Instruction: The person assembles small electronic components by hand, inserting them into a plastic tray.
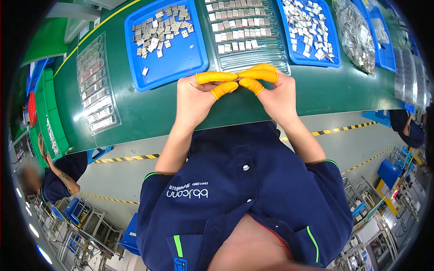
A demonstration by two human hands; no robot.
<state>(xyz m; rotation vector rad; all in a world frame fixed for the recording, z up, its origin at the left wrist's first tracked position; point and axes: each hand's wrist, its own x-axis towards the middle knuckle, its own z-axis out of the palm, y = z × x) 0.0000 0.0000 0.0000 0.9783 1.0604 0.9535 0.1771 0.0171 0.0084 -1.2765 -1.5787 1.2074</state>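
I see bare green bench [151,115] along the near edge; left hand [194,94] and right hand [279,92] pinch a small part [238,79] between fingertips.

White lettering [187,192], blue emblem [180,264], on navy shirt [289,189]

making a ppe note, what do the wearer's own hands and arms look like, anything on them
The left hand and right hand each wear smooth, snug yellow finger cots on the thumb and at least one finger; the rest is ungloved. Wrists and forearms are bare, with no watch or strap visible. The short sleeves are dark navy, edged with thin bright green trim.
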